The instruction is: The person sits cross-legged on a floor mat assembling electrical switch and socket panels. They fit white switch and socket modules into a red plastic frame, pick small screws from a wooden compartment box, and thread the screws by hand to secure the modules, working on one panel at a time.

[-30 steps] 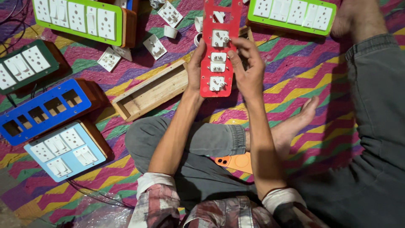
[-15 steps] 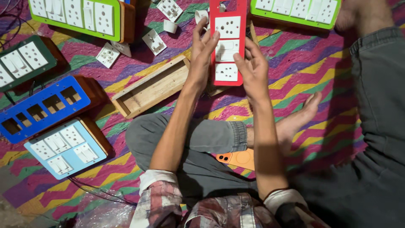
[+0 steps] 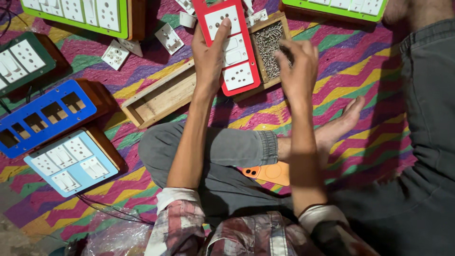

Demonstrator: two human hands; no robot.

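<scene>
My left hand point(image 3: 211, 54) grips a long red switch panel point(image 3: 228, 45) fitted with white sockets and switches, fingers lying across its face. The panel is held above the mat and partly covers a small wooden box of metal screws point(image 3: 270, 42). My right hand point(image 3: 297, 71) hovers just right of the panel, over the screw box, blurred, with fingers curled; nothing is visible in it. An empty long wooden box point(image 3: 159, 97) lies on the mat left of my left forearm.
Green point(image 3: 80, 14), dark green point(image 3: 23, 59), blue point(image 3: 45, 116) and light blue point(image 3: 71, 161) switch boards lie at left. Another green board point(image 3: 341, 5) is at top right. Loose white sockets point(image 3: 116, 54) are scattered. An orange phone point(image 3: 268, 173) rests on my leg. Another person's leg point(image 3: 426, 118) is at right.
The red panel has moved away from me toward the top of the view. My right hand has let go of it and shifted right, over the screw box.
</scene>
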